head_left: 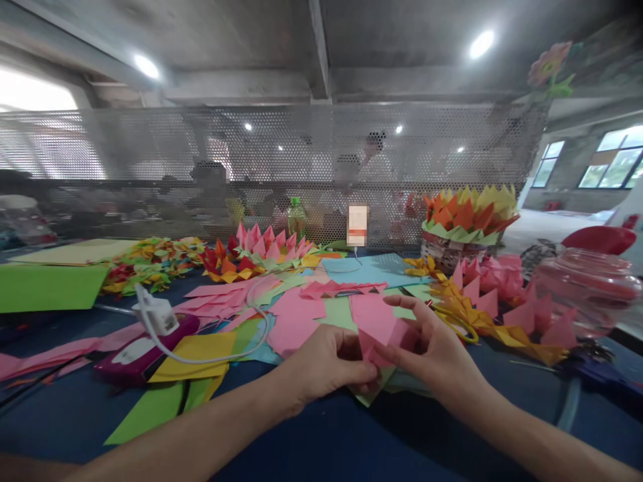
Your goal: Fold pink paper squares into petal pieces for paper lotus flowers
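Note:
Both of my hands hold one small sheet of pink paper low over the dark blue table. My left hand pinches its lower left edge between thumb and fingers. On the other side, my right hand has its thumb on the paper, with the index finger raised; its other fingers are partly hidden behind the sheet. The paper looks folded at its lower part. Beneath and behind it lie more pink sheets and pale green sheets. Pink folded paper points form a row just beyond.
A purple power strip with a white charger and cable lies left. Folded paper flowers stand behind. At right are a basket of orange and yellow points and a clear jar. A perforated metal screen spans the back.

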Available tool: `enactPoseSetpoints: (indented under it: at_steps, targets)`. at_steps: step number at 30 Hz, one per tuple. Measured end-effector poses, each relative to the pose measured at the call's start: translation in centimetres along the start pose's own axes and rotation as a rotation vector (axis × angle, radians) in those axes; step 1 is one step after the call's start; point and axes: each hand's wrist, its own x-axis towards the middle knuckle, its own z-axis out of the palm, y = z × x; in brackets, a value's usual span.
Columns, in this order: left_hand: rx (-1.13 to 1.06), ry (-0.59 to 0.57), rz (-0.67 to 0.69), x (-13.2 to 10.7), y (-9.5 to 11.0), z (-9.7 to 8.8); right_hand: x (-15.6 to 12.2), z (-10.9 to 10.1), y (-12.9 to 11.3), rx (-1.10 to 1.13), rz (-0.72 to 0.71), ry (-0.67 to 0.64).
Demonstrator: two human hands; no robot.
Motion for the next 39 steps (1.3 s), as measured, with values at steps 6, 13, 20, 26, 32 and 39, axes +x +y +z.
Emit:
enactPoseSetpoints:
  at_steps: [6,13,20,26,32,39]
  targets:
    - [0.057,0.024,0.005,0.0,-0.2,-0.1,0.3,-0.1,0.3,0.066,0.02,-0.017]
    - [0.059,-0.032,0.013,-0.2,0.2,-0.1,0.0,0.0,-0.3,-0.006,0.003,0.004]
    - [0.141,-0.083,-0.016,-0.5,0.4,-0.2,0.1,-0.1,-0.4,-0.021,-0.014,0.023]
    - [0.182,0.007,0.044,-0.6,0.6,0.2,0.0,-0.1,-0.3,-0.014,-0.005,0.014]
    - [0.261,0.017,0.168,-1.3,1.3,0.5,-0.2,-0.1,0.2,0.049,0.041,-0.037]
    - [0.262,0.033,0.122,-0.6,0.5,0.0,0.2,-0.3,-0.1,-0.01,-0.008,0.014]
